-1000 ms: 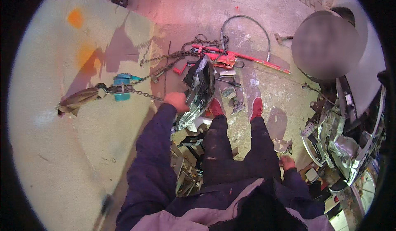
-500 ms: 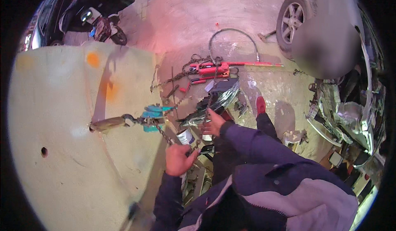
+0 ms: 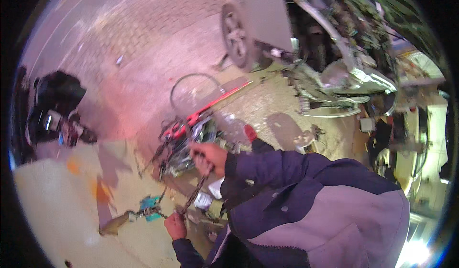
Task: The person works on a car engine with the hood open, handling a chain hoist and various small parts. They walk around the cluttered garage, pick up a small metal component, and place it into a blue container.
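My left hand, low in the head view, is closed on a dark chain. My right hand, higher up, grips the same chain, which runs between them. Just left of my left hand, a teal chain hoist lies on the pale slab, its hook end beside a brown strap or cloth. Behind my right hand are a crumpled black and silver part, a red hydraulic tool and a looped black hose, blurred by motion.
A damaged car, with its wheel and torn-off front panels, stands at upper right. A motorbike is at far left beside the slab edge. My red shoe shows among scattered parts on the ground.
My left hand has gone from the crumpled part onto the chain. My right hand has risen from beside my leg to grip the chain. The view has swung toward the damaged car.
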`<state>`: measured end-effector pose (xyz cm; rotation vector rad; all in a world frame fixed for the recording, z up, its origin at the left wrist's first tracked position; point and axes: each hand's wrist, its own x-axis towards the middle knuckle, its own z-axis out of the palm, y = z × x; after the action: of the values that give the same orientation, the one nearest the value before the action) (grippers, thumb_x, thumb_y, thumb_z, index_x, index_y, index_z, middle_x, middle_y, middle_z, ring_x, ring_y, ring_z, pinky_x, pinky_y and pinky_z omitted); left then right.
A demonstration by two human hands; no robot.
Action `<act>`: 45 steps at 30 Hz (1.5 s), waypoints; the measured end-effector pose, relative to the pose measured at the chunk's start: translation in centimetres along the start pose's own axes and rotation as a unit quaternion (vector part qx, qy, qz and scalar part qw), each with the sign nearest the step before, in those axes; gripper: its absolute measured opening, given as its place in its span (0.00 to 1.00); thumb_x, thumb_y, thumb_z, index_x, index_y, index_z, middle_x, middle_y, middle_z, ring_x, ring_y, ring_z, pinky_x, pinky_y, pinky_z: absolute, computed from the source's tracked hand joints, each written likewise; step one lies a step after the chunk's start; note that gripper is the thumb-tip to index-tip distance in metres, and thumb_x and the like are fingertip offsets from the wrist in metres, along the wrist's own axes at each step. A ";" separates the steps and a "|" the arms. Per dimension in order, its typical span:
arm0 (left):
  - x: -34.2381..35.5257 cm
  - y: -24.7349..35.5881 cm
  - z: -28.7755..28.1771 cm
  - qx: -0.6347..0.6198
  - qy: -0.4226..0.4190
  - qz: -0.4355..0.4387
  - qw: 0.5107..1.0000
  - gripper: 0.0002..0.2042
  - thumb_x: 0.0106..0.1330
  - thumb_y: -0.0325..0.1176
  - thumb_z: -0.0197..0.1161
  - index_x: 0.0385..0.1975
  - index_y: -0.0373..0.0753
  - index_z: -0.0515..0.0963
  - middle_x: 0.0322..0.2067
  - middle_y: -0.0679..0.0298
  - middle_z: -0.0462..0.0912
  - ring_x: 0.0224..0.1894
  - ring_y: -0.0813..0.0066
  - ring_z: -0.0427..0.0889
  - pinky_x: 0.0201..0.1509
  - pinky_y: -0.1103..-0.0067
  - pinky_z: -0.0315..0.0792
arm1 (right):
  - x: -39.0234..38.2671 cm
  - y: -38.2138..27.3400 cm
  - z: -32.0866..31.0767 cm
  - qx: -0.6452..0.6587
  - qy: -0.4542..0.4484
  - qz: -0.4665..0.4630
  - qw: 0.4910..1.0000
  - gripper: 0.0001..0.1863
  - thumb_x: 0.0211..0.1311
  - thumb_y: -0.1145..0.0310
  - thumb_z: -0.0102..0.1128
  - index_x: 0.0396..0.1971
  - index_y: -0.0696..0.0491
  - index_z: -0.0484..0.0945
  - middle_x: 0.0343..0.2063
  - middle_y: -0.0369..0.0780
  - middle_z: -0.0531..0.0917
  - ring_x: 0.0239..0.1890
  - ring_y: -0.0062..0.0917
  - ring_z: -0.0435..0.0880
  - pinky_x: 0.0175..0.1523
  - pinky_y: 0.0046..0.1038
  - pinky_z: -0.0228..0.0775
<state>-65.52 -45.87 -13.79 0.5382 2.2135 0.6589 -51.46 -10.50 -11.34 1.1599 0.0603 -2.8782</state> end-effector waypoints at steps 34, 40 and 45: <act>-6.6 44.9 17.8 -0.024 -0.368 -0.279 0.887 0.21 0.74 0.25 0.59 0.66 0.37 0.79 0.48 0.59 0.89 0.49 0.75 0.86 0.57 0.77 0.77 | -4.4 1.9 -36.9 0.363 0.105 -0.288 0.880 0.19 0.81 0.58 0.51 0.55 0.60 0.77 0.51 0.55 0.87 0.44 0.47 0.91 0.53 0.48 0.87; -8.4 44.3 16.5 0.061 -0.486 0.031 0.871 0.18 0.74 0.24 0.58 0.61 0.31 0.81 0.51 0.57 0.89 0.52 0.72 0.87 0.58 0.77 0.77 | -11.0 -7.2 -40.9 0.528 0.101 -0.420 0.731 0.17 0.83 0.60 0.46 0.50 0.60 0.75 0.44 0.56 0.88 0.40 0.48 0.91 0.47 0.45 0.90; -10.0 46.7 15.3 0.091 -0.451 0.131 0.878 0.17 0.72 0.23 0.64 0.61 0.30 0.81 0.51 0.55 0.89 0.52 0.71 0.88 0.59 0.76 0.79 | -16.9 -11.7 -42.0 0.537 0.208 -0.353 0.738 0.28 0.82 0.48 0.36 0.43 0.60 0.74 0.29 0.50 0.82 0.24 0.39 0.81 0.32 0.43 0.76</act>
<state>-39.63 -10.66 10.85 1.0123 1.3231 0.2299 -10.80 3.67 -29.62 2.3337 -1.7184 -3.0817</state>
